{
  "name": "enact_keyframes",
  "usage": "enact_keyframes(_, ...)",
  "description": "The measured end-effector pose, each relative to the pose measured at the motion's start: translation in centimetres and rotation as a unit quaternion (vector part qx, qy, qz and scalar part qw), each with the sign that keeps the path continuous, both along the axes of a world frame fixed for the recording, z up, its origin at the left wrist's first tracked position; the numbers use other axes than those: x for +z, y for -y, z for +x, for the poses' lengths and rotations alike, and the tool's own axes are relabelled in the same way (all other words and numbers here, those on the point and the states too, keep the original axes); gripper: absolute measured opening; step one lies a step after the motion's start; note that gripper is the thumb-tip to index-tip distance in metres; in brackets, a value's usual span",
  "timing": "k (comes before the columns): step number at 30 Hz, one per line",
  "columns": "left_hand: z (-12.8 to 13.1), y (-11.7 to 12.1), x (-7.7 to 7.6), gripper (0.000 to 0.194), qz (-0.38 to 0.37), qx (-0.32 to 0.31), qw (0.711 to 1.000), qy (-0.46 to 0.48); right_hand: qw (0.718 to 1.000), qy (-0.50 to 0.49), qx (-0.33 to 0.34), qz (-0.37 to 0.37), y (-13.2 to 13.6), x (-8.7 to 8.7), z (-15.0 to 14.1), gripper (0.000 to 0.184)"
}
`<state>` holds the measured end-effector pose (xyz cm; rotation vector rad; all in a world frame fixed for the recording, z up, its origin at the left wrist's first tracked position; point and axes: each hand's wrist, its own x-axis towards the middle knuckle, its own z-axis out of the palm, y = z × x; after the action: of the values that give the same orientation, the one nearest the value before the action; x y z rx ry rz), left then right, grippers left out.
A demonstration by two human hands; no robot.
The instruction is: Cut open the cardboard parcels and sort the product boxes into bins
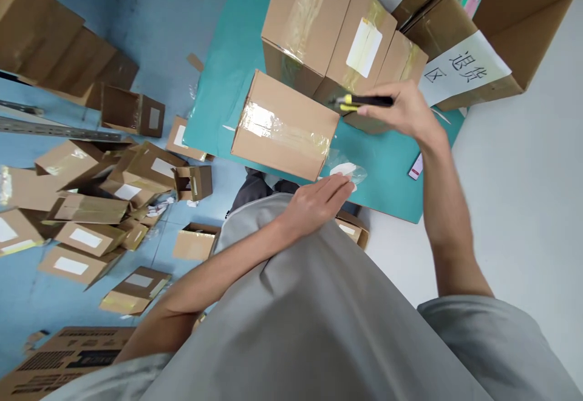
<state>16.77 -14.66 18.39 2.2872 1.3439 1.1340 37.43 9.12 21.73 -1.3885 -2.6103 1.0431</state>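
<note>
My right hand (407, 109) is closed around a black-and-yellow hand tool (370, 101). Its grey tip points left, above the gap between the boxes; blur hides whether it is a cutter or pliers. At the table's near edge, my left hand (316, 203) has its fingers pressed together on a crumpled piece of clear plastic with white paper (344, 169). Just beyond that hand, a taped cardboard box (285, 124) lies on the green table mat (212, 103), shiny clear tape running along its top. Its flaps look closed.
Several taped boxes (314, 6) stand at the table's back, one bearing a white label (364, 47). A large open carton (483, 70) with a Chinese sign is at right. A phone-like object (416, 167) lies nearby. Opened boxes (91, 206) litter the blue floor at left.
</note>
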Motion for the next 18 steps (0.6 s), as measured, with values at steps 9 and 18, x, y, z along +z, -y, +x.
enact_keyframes(9,0.0,1.2,2.5,0.024,0.043,-0.127,0.985,0.105,0.997,-0.064,-0.007,0.04,2.6,-5.0,-5.3,0.047)
enact_keyframes(18,-12.9,0.0,1.4,0.019,-0.031,0.235,0.95,0.204,0.981,-0.145,-0.106,0.071,4.5,-5.4,-4.2,0.03)
